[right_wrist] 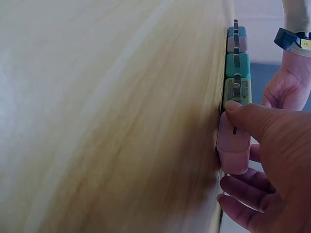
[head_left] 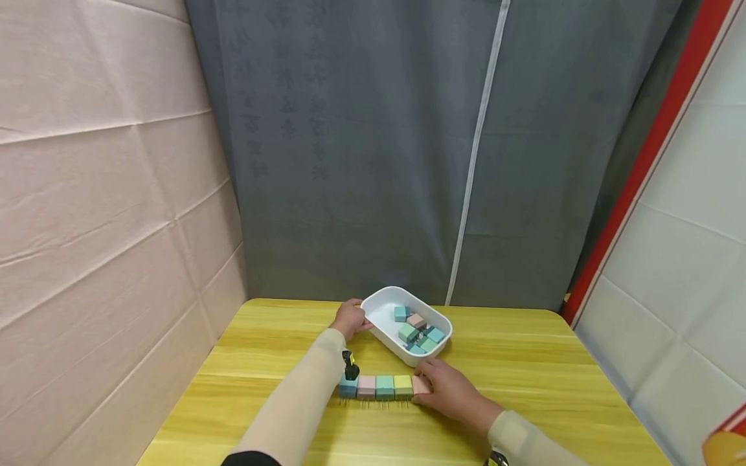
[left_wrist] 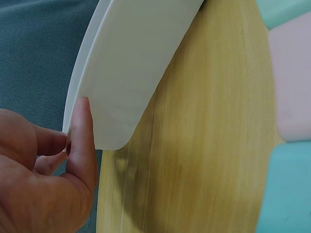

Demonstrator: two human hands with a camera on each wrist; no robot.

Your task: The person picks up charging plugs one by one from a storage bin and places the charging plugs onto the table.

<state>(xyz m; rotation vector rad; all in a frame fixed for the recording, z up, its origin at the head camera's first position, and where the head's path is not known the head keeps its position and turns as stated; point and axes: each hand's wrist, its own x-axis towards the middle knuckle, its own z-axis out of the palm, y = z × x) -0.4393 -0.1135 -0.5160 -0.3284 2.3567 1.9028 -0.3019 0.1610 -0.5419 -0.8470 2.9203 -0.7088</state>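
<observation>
Your right hand grips the smooth, pink, round-cornered plastic block between thumb at 6 o'clock and fingers at 12; its slotted face points to 6 o'clock. It ends, at 3 o'clock, the row of pastel plastic blocks, long axis 9 to 3 o'clock, on the yellow wood-grained table. Your left hand pinches the white, rounded-rectangular plastic tub at its 10 o'clock corner.
</observation>
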